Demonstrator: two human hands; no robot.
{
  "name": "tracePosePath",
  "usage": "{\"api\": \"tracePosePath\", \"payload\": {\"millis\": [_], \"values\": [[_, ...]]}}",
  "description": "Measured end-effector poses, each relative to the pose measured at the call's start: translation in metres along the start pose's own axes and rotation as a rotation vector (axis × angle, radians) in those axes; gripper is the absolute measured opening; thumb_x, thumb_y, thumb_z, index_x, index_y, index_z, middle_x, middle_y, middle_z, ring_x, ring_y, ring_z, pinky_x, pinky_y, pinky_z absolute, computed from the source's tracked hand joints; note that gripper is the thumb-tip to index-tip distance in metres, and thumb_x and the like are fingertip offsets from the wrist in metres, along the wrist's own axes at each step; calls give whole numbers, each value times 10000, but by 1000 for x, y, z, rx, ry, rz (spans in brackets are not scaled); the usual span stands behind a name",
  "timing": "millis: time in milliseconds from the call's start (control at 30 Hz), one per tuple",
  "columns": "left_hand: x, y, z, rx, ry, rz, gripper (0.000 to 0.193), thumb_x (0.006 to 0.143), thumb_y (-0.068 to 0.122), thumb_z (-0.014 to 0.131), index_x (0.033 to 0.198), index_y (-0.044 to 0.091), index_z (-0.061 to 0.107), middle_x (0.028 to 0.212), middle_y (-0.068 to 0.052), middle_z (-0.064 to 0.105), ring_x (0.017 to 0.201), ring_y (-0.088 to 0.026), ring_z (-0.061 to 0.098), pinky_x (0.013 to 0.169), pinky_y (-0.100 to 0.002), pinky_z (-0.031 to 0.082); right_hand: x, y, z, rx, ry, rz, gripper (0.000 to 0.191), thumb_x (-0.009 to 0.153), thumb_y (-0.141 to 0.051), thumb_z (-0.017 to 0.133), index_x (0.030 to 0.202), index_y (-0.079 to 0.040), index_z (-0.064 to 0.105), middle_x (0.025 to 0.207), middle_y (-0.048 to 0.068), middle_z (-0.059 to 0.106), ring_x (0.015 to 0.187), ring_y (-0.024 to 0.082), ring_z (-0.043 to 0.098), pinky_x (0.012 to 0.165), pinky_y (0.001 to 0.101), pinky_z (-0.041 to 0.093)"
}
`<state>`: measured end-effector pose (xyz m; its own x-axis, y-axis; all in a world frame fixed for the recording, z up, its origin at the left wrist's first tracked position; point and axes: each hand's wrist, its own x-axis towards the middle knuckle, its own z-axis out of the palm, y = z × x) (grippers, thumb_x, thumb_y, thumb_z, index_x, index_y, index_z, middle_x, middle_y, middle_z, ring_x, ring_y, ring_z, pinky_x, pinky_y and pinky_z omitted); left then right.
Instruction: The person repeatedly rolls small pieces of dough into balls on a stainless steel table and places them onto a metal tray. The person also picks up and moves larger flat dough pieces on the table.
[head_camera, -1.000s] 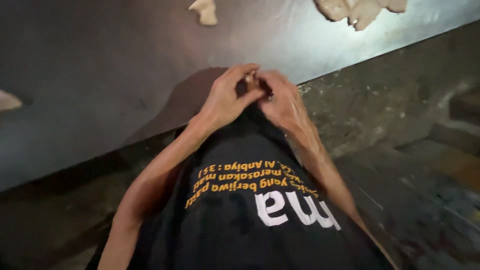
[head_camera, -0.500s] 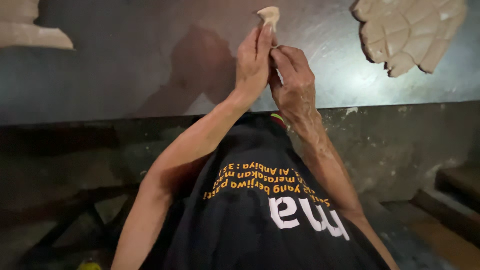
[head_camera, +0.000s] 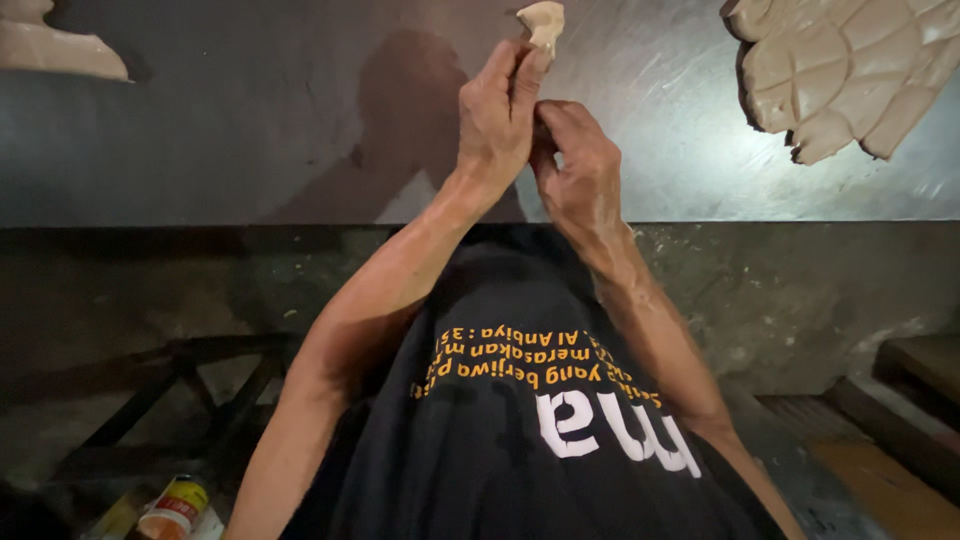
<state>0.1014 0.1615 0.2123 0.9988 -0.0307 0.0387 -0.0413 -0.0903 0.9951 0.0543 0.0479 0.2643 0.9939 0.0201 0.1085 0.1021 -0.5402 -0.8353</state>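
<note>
Left hand (head_camera: 497, 125): fingers closed on pale dough piece (head_camera: 541, 22), held above dark table (head_camera: 250, 130)
Right hand (head_camera: 575, 160): curled, touching left hand; grip cannot be told
Scored dough slab (head_camera: 850, 70): table, far right

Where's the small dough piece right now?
In the head view, the small dough piece sits top centre, pinched at the left hand fingertips above the metal table, left of the scored dough slab.

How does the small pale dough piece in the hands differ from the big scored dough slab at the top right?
The small pale dough piece is tiny and lumpy; the big scored dough slab is broad and flat. The piece is pinched at the left hand fingertips, beside the right hand; the slab lies on the dark metal table, cut in a grid. Both are beige dough.
</note>
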Motion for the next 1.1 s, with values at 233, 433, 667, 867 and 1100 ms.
{"api": "tracePosePath", "payload": {"millis": [233,433,667,867,1100], "values": [[26,-10,-64,649,14,344,161,1020,255,735,1027,135,627,837,-68,707,730,-294,702,583,-406,511,-3,-28,-31,721,-696,517,187,899,30,656,1070,7,730,958,40,726,813,153,687,723,310,586],[26,-23,-153,989,-38,718,400,915,324,782,1227,117,643,1016,-98,663,878,-282,677,736,-389,515,14,-17,-28,49,-184,116,128,984,-22,758,1109,-24,733,1073,65,725,933,185,699,824,314,576],[37,-34,-107,668,-198,536,374,1028,304,802,1327,149,638,1015,-21,686,897,-208,680,768,-377,559,59,30,23,-498,0,-312,201,936,-1,743,1132,-29,708,1215,112,682,1112,329,649,896,403,570],[60,-19,-67,726,-261,730,396,919,107,693,1301,208,666,1131,-57,683,951,-265,687,797,-409,559,48,32,34,-511,11,-309,241,928,82,602,1146,12,676,1173,165,664,1107,391,626,925,456,546],[69,-29,-52,799,-329,683,294,953,153,681,1228,250,718,1061,-56,682,903,-277,689,803,-443,542,-3,13,28,-116,-485,165,147,812,-10,697,956,-2,725,930,177,714,875,383,698,795,446,537]]}}
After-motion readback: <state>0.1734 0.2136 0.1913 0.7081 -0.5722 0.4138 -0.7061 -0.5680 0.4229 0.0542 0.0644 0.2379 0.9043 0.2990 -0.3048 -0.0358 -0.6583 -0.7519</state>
